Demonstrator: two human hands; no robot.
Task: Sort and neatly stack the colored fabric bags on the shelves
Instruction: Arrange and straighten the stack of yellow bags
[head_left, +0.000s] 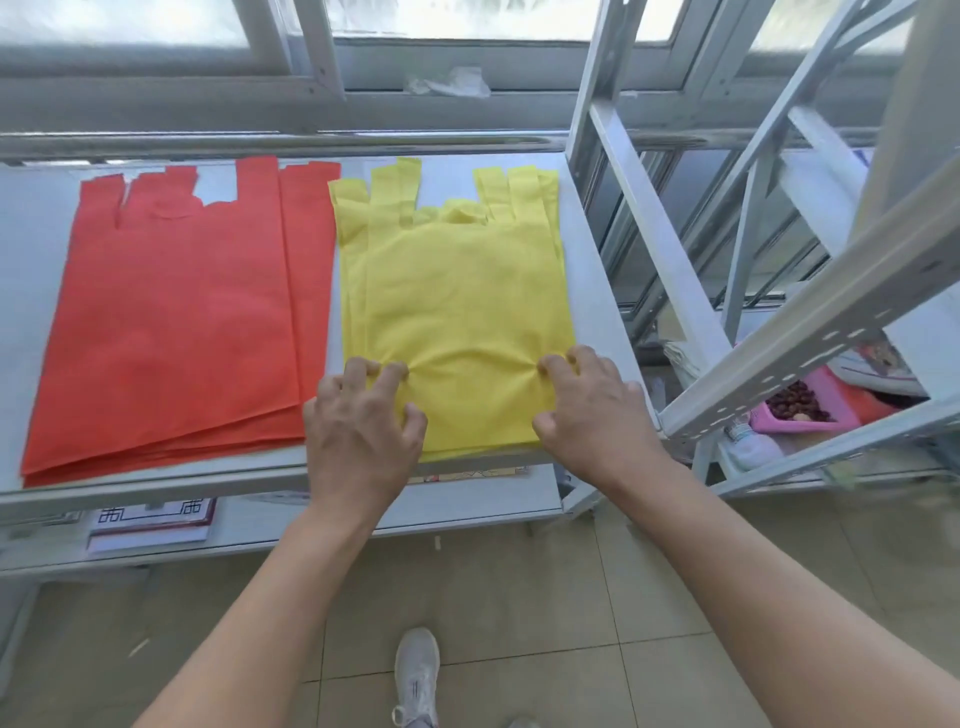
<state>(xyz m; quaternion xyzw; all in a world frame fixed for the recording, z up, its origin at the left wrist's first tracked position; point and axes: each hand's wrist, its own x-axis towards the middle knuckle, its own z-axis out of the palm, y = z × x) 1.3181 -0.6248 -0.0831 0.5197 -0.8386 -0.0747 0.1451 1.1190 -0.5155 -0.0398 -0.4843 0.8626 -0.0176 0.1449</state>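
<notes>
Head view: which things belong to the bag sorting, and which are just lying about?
Job: yellow bags, red bags, shelf, left hand, right hand.
Lying about: pink tray, bottle, booklet, crumpled plastic.

On the shelf (31, 218), before the window (156, 31) — left bag stack (182, 322) just beside right bag stack (457, 291).

Left hand (358, 431) covers near corner of yellow bags (457, 312); shoe (415, 670) cut off at btm edge.
</notes>
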